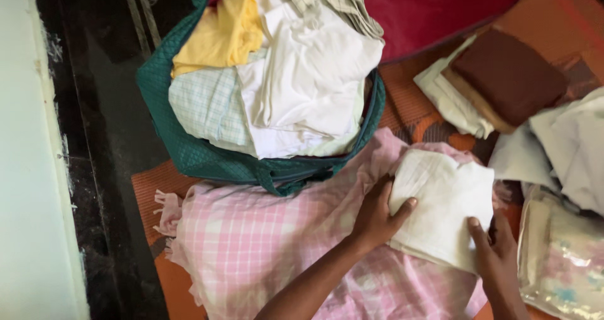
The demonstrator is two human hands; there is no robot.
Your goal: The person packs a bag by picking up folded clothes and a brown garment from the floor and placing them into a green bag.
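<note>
1. A pink checked cloth point(264, 244) is spread over an orange mat point(409, 103) across the lower middle of the frame, with a fringe at its left edge.
2. A green quilted bag point(189, 150) sits in the upper middle, touching the top edge of the pink cloth and stuffed with folded clothes: a yellow garment point(220, 33) at its upper left, a white garment point(314, 74) in the middle and a pale checked one point(204, 109) at its left.
3. A red cloth point(434, 11) lies along the top right, behind the bag.
4. A folded brown cloth point(509, 74) rests on a cream folded piece point(450, 103) at the upper right.
5. A folded white cloth point(443, 210) lies on the pink cloth at the lower right of centre.
6. The left hand point(377, 216) presses flat on the white cloth's left edge, fingers apart, thumb on top.
7. The right hand point(497, 251) grips its lower right corner, thumb on top and fingers beneath.
</note>
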